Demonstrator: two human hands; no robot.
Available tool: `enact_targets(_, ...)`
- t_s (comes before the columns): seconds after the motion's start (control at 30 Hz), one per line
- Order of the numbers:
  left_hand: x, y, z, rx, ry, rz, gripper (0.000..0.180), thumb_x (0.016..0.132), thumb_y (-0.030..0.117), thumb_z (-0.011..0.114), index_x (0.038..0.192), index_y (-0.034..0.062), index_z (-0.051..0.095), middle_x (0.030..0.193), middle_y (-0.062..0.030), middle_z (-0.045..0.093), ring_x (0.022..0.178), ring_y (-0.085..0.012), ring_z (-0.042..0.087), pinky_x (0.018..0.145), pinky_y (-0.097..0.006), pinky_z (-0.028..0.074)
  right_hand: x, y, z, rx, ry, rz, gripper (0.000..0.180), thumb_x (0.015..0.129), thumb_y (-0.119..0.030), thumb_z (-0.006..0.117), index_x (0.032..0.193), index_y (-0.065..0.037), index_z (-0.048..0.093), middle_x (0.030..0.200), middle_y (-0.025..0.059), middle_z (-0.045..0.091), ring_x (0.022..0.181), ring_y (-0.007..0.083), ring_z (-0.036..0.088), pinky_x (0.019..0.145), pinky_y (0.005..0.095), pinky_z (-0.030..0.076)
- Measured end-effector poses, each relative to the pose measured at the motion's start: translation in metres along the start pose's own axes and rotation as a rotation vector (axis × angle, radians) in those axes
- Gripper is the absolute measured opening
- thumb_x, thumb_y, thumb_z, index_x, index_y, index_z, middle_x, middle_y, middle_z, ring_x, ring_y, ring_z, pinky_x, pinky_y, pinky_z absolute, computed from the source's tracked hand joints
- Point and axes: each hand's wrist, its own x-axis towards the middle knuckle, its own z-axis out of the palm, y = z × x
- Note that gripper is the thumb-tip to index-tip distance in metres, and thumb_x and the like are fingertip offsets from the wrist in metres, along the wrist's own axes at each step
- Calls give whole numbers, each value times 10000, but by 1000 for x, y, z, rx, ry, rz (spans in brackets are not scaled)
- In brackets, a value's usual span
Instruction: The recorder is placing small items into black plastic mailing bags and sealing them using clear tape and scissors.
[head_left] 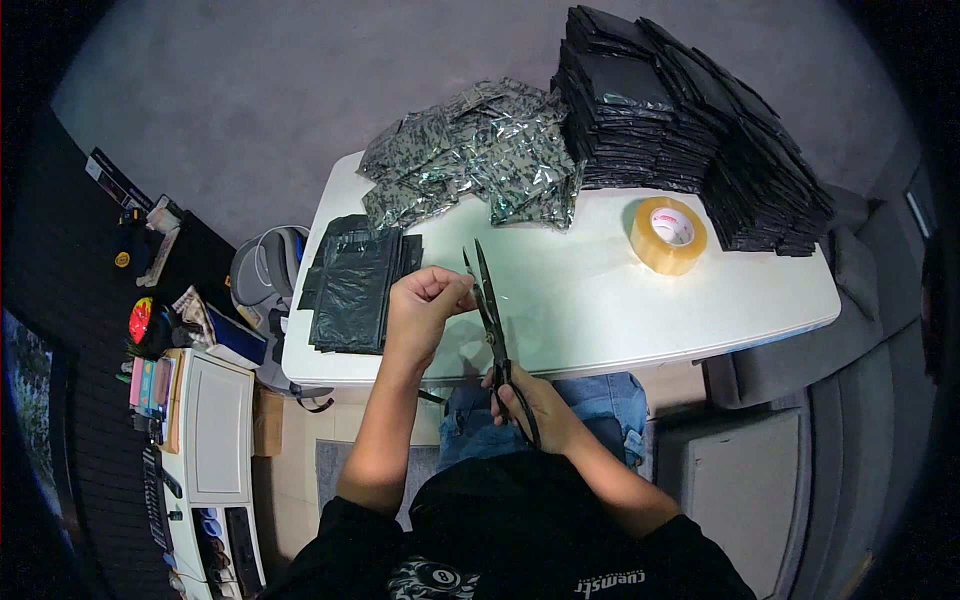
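Observation:
In my right hand [540, 408] is a pair of black scissors [492, 318], its blades pointing up and slightly parted over the near side of the white table [590, 310]. My fingers are in the handle loops. My left hand [428, 302] is closed in a pinch right beside the blades; whatever is between its fingertips is too small to make out. To the left of that hand lies a stack of flat black plastic bags [350, 285]. A large roll of clear yellowish packing tape [668, 236] rests on the table, farther right.
Camouflage-patterned packets in shiny clear plastic [480, 150] are heaped at the back. Tall stacks of black plastic packages [650, 110] fill the back right corner. A grey sofa [850, 330] stands to the right, a white cabinet [218, 425] to the left.

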Motion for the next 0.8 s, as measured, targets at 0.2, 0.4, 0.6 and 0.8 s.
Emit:
enact_targets(0.2,2,-2,-1,-5,9,9,93,993,68,745,921,17,715,825,-62,742,736,-144,724,747,-306,617,2,4,2,-8,18,-18,431,1160,-444,452,1268,-36,543,874,28,594,781,119,608,749,291,535)
enact_targets(0.4,2,0,0,33,7,10,94,994,74,747,923,18,718,819,-59,745,736,-137,729,744,-302,617,1,2,3,-35,34,-30,381,1165,-400,460,1256,-41,550,865,24,587,776,115,604,747,288,540)
enact_targets(0.6,1,1,1,43,11,6,96,997,76,744,927,14,722,824,-50,742,734,-122,720,753,-308,629,-1,5,5,1,52,-2,355,1166,-377,465,1247,-44,558,857,21,587,770,102,606,726,276,537)
enact_targets(0.8,1,-1,1,45,8,-10,92,1002,71,736,938,5,727,828,-43,737,725,-109,709,770,-314,639,-1,7,6,25,67,23,351,1164,-382,474,1230,-49,562,844,12,585,754,92,603,712,272,534)
